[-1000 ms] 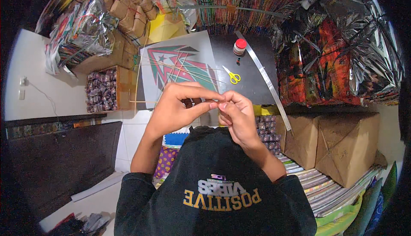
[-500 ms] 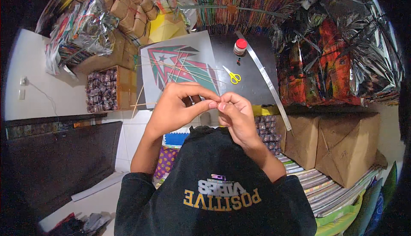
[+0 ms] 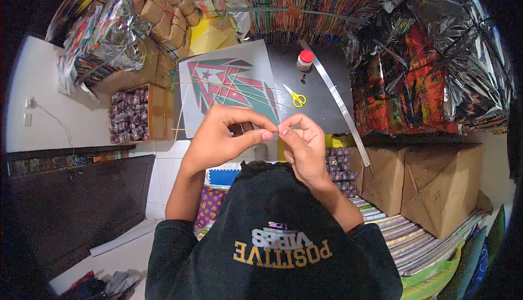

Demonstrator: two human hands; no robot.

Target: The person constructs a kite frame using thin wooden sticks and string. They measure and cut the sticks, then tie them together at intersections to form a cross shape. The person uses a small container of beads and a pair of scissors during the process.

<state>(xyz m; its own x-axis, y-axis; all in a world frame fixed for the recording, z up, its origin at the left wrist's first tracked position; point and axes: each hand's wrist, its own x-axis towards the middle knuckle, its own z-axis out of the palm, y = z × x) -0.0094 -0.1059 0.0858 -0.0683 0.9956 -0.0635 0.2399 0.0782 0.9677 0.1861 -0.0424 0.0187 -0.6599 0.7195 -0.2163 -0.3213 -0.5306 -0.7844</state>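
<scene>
My left hand (image 3: 229, 139) and my right hand (image 3: 300, 146) meet fingertip to fingertip above the near edge of the dark table. Each is closed in a pinch; whatever lies between the fingers is too small to make out. Just beyond them a white sheet (image 3: 188, 109) with a red, green and black angular design lies on the table. Several thin sticks (image 3: 248, 90) cross over it. To the right of the sheet lie yellow-handled scissors (image 3: 297, 99), blades pointing up and left. A small jar with a red lid (image 3: 305, 59) stands farther back.
A long metal ruler (image 3: 339, 104) lies along the table's right side, its near end overhanging. Bundled stacks (image 3: 294, 22) border the far edge. At the right are cardboard boxes (image 3: 441, 188) and plastic-wrapped bundles (image 3: 419, 82). An open carton (image 3: 159, 112) of small wrapped items stands left.
My hands stay together in a pinch, with the fingertips and wrists shifting slightly. The things on the table keep their places.
</scene>
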